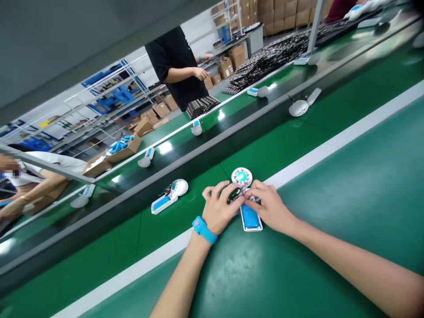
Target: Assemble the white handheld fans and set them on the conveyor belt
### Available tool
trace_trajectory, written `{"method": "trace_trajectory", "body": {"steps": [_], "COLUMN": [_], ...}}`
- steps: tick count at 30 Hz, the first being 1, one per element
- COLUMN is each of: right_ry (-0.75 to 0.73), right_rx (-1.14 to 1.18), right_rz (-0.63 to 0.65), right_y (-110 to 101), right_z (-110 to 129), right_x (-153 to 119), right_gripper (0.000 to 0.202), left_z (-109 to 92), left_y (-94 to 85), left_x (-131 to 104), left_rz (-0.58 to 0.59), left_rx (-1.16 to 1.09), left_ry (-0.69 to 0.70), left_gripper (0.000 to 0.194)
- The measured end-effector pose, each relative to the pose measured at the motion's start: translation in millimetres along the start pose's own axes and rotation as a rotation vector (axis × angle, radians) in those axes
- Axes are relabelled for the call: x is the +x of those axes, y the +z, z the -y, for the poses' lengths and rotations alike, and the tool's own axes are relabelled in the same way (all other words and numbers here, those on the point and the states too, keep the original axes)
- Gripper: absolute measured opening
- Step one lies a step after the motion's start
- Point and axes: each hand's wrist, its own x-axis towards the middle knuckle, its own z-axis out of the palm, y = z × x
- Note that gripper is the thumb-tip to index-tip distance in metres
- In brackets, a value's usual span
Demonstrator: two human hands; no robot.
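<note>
An opened white handheld fan (251, 224) lies across the white strip at the belt's near edge. Its round head (241, 176) points away from me, and a blue battery (251, 215) fills the handle nearest me. My left hand (220, 205), with a blue wristband (203, 229), curls over the fan's neck from the left, thumb and forefinger closed there. From the right, my right hand (270, 205) pinches at the same neck, its fingertips close to the left thumb. Small dark parts and thin wires show between the fingers; the exact piece pinched is mostly hidden.
More opened fans sit on the green belt, one to the left (165, 197) and another farther right (300, 107). Beyond a grey rail (212, 138), further fan parts lie along a second lane. Two co-workers (179, 66) stand across, near stacked dark trays (265, 64) and a cardboard box (122, 150).
</note>
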Motion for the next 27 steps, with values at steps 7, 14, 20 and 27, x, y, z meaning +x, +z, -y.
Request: {"method": "trace_trajectory", "body": {"steps": [7, 14, 20, 27], "right_ry": [-0.025, -0.067, -0.08, -0.064], "right_rx": [0.006, -0.005, 0.034, 0.036], "right_rz": [0.065, 0.09, 0.053, 0.037], "right_y": [-1.3, 2.0, 1.3, 0.8], "right_z": [-1.3, -1.8, -4.5, -3.0], "right_x": [1.6, 2.3, 1.8, 1.6], "right_gripper": [0.009, 0.022, 0.027, 0.029], "left_z": [-7.4, -6.6, -1.7, 2.7], "left_y": [2.2, 14.2, 14.5, 12.5], "left_x": [4.0, -5.4, -8.9, -8.2], "left_rz": [0.05, -0.009, 0.002, 0.072], "left_rx": [-0.084, -0.439, -0.647, -0.726], "left_ry": [-0.131, -0.259, -0.243, -0.239], "left_gripper": [0.013, 0.022, 0.025, 0.023]}}
